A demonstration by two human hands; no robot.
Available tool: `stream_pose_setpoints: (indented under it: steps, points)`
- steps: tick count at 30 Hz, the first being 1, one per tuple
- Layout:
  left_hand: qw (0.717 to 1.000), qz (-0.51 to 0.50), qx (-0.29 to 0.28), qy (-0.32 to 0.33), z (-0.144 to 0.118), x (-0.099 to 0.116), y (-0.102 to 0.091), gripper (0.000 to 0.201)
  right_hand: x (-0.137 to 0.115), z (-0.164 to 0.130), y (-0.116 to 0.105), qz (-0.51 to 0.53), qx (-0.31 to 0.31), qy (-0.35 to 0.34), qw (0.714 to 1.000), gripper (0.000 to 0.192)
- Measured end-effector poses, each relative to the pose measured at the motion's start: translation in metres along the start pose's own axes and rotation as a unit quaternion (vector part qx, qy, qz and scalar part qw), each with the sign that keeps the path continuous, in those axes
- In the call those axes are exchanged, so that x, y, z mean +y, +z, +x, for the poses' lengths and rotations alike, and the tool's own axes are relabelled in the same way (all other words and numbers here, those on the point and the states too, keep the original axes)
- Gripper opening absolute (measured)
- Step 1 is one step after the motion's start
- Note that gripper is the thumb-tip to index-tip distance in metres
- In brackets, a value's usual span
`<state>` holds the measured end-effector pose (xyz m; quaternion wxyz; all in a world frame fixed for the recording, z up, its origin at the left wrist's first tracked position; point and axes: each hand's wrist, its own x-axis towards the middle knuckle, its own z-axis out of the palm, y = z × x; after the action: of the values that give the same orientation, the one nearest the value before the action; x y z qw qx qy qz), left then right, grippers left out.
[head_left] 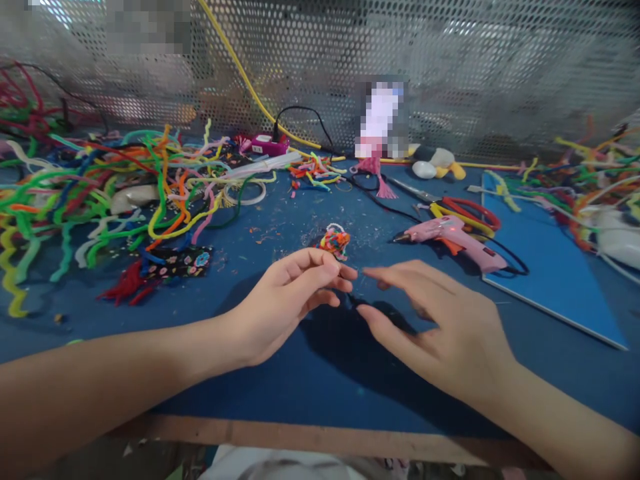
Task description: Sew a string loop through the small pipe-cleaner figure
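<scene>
My left hand (287, 300) hovers over the blue table top (310, 380) with thumb and fingertips pinched together. A small dark piece (350, 301) shows just below those fingertips; it is too small to identify. My right hand (440, 327) is beside it, fingers spread and empty, with its fingertips a short gap from the left ones. A small multicoloured bundle with a white loop (334, 241) lies on the table just beyond both hands, touched by neither.
A pink glue gun (453, 241) with a black cord lies at the right, next to red-and-yellow-handled scissors (467, 212) and a blue board (550, 273). Piles of coloured pipe cleaners (115, 180) fill the left and far right. A perforated metal screen (450, 67) closes the back.
</scene>
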<state>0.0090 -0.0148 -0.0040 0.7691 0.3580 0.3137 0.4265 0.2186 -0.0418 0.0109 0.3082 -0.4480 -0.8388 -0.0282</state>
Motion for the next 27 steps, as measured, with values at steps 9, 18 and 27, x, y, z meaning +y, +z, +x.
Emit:
stream_pose_setpoints:
  steps: [9, 18, 27]
  points:
    - [0.999, 0.035, -0.031, 0.021, -0.002, -0.003, 0.003, 0.012, -0.006, 0.005, 0.0, 0.005, 0.033, 0.009, 0.999, 0.04]
    - [0.999, -0.011, -0.027, 0.043, -0.001, -0.004, 0.001, 0.012, -0.007, 0.022, -0.015, 0.101, -0.001, 0.09, 0.991, 0.018]
    - [0.997, -0.08, -0.018, 0.005, 0.001, 0.0, 0.001, 0.012, -0.007, 0.027, -0.001, 0.206, -0.052, 0.142, 0.967, 0.028]
